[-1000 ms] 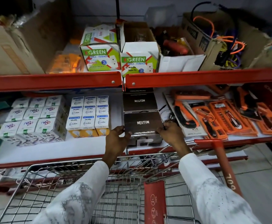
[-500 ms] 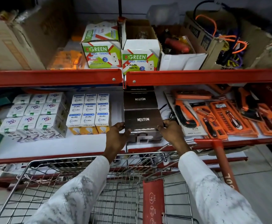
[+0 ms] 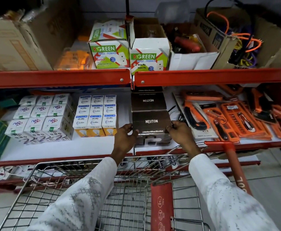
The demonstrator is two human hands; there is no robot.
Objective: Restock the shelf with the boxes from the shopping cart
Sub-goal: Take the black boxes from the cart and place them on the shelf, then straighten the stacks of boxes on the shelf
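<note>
Boxes: a dark brown box (image 3: 151,124) marked NEUTON sits on the white lower shelf (image 3: 61,147), near its front edge, at the joint between two shelf sections.

Head view. Left hand (image 3: 125,139) presses against the left side of this box, fingers curled onto its front left corner. Right hand (image 3: 180,132) presses against the right side, fingertips on the front right edge. Box is clamped between the two hands, which stand apart by its width. Box top faces up, lettering reads upright.

Directly behind it, touching or nearly so, a second dark box (image 3: 148,101) of the same kind, its NEUTON lettering upside down. A third dark shape further back under the upper shelf rail (image 3: 203,75); too shadowed to confirm.

Left of the held box: block of small white and yellow bulb boxes (image 3: 94,114), close beside but apart from it. Further left, a block of white boxes (image 3: 41,117). Right of the held box: orange tool packs (image 3: 236,120) lying flat, near the right hand.

Upper shelf: two green-and-white cartons (image 3: 109,54), open cardboard cartons to either side.

Shopping cart (image 3: 103,189) stands below the hands, against the shelf front; wire basket shows no boxes in the visible part. Red cart handle (image 3: 233,162) to the right of the right forearm. Both sleeves white.
</note>
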